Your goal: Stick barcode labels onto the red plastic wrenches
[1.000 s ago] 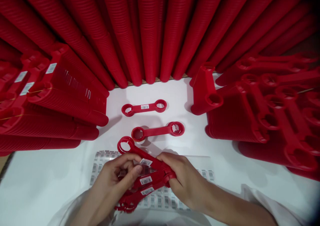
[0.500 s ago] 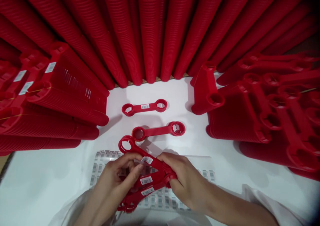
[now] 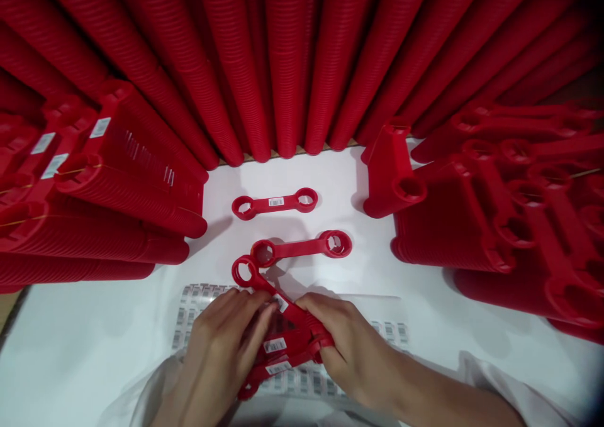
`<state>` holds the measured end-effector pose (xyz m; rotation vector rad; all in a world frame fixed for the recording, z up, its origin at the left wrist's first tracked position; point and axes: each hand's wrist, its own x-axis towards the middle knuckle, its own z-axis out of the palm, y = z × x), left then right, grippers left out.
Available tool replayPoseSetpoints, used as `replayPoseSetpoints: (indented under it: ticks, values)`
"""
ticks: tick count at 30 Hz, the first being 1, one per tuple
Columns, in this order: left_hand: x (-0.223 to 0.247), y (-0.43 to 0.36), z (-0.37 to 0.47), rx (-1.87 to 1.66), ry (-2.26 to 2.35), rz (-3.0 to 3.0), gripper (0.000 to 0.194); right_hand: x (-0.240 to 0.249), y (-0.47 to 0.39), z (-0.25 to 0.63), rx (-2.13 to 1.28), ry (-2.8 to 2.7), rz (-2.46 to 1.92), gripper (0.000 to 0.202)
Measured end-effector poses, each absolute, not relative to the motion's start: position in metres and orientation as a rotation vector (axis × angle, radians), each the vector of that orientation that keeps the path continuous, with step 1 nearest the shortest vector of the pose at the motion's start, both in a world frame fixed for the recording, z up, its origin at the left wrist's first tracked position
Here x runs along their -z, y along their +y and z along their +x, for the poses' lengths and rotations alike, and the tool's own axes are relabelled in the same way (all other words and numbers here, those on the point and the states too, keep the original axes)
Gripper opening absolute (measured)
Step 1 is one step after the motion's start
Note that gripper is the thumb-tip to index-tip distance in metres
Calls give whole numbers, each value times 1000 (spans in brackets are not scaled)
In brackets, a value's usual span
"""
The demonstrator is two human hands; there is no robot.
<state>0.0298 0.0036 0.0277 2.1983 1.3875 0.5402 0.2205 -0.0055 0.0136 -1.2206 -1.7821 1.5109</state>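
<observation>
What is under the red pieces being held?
A barcode label sheet, visible around the edges of the held red pieces. The part directly beneath them is covered.

Red ring-ended pieces (image 3: 293,314), held fanned, right ends bunched; white barcode labels (image 3: 275,344) along shafts, uppermost label (image 3: 282,302) partly hidden, seemingly aslant.

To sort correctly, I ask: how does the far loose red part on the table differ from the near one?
The far part carries a white label on its bar; no label shows on the near part. The far part lies closer to the tall red stacks; the near part closer to the right hand. Both are red, with a ring at each end.
</observation>
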Motion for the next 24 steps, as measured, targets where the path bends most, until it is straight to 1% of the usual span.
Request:
replayPoseSetpoints:
  ticks: [8,15,17,20,22,24]
  values:
    - [-34,1,33,-653,1393,2093,9,-9,-6,222,-1498,-1721,-1230,29]
    - [-33,-4,35,-799,1263,2274,17,-13,-7,223,-1492,-1650,-1187,34]
    - [-34,-5,33,-834,1265,2213,17,-12,-8,224,-1495,-1643,-1197,34]
    - [-36,-7,31,-917,1351,2027,14,-11,-7,224,-1483,-1635,-1294,32]
    - [-36,-7,31,-890,1428,1956,13,-12,-7,224,-1466,-1664,-1299,32]
    - [-36,-7,31,-777,1460,1951,11,-14,-7,224,-1454,-1706,-1246,33]
